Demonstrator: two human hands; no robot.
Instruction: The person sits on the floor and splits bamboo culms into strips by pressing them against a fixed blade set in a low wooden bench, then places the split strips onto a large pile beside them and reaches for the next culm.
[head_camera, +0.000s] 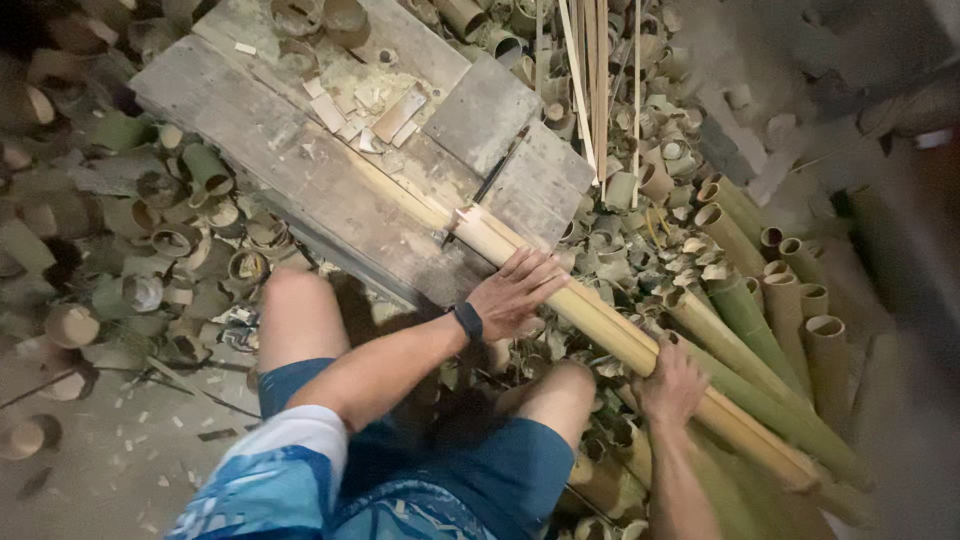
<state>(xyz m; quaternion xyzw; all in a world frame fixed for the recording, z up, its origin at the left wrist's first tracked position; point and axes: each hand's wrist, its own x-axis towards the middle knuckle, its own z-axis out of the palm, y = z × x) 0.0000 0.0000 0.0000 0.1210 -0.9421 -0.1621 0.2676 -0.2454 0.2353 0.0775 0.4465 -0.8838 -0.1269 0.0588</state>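
Observation:
A long pale bamboo pole (600, 322) lies slantwise from the wooden bench (300, 170) down to the lower right. Its upper end rests on the bench, where it looks split into strips. My left hand (515, 290) lies flat on the pole near the bench edge, fingers spread, with a dark watch on the wrist. My right hand (668, 382) grips the pole lower down. A dark blade (490, 185) lies across the bench beside the pole's end.
Short cut bamboo rings (190, 235) are heaped left and right of the bench. Longer green and tan bamboo tubes (780, 310) lie at the right. Thin bamboo slats (590, 70) stand at the top. Wood chips lie on the bench. My knees are below.

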